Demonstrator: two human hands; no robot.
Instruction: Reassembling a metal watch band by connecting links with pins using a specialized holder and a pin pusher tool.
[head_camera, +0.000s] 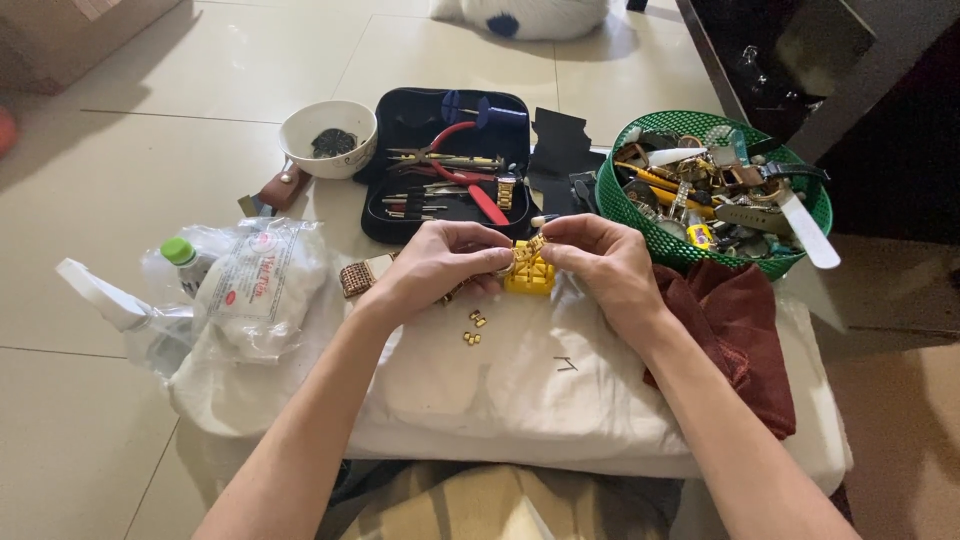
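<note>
Pale tiled floor, white padded cushion (560, 400) across lap: left hand (437, 262) and right hand (598, 262) both pinch a gold metal watch band (528, 249) lying left-to-right over small yellow plastic holder block (529, 276) between them at the cushion's far edge, equally near.

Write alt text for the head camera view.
Both hands, left hand and right hand, hold a gold watch band on a yellow block over a white cloth. Behind: open tool case, green basket.
</note>
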